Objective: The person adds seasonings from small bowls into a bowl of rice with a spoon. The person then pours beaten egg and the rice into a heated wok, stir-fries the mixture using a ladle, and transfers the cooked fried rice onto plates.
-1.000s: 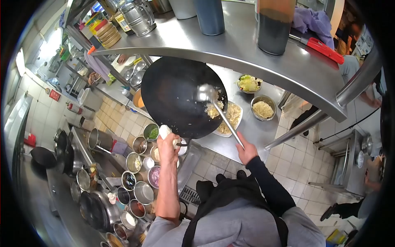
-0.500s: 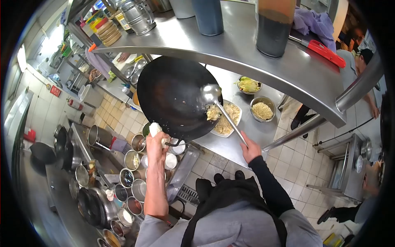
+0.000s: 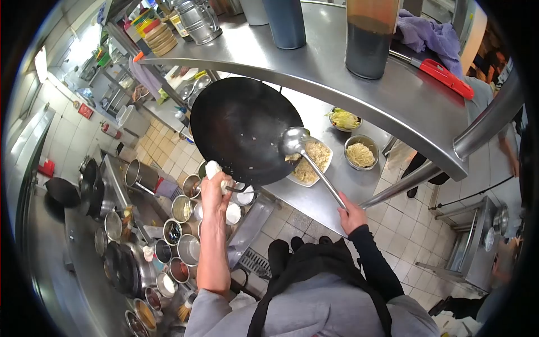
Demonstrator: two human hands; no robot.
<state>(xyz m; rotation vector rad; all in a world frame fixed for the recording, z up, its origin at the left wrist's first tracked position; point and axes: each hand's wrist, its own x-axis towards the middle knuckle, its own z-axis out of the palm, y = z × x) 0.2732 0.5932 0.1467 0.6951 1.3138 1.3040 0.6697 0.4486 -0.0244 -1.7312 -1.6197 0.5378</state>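
Observation:
My left hand (image 3: 214,190) is closed on the handle of a black wok (image 3: 238,126), with a white cloth (image 3: 213,169) bunched in the grip. The wok is tilted towards the right, its rim over a white dish (image 3: 329,164). Fried rice, as it looks, lies heaped in the dish (image 3: 316,159). My right hand (image 3: 352,214) grips the long handle of a steel ladle (image 3: 295,141). The ladle's bowl is at the wok's right rim, its back facing me. A few small bits stick to the wok's inner wall.
On the steel counter (image 3: 348,180) stand a bowl of noodles (image 3: 360,155) and a bowl of lettuce (image 3: 343,119). A steel shelf (image 3: 314,48) crosses above, holding bottles and a red-handled tool (image 3: 446,78). Several ingredient pots (image 3: 188,249) crowd the lower left. Another person is at the right edge.
The clump of food at the wok's rim has mostly gone down towards the dish. The ladle's bowl has shifted slightly right and lower, and my right hand has moved a little right and down.

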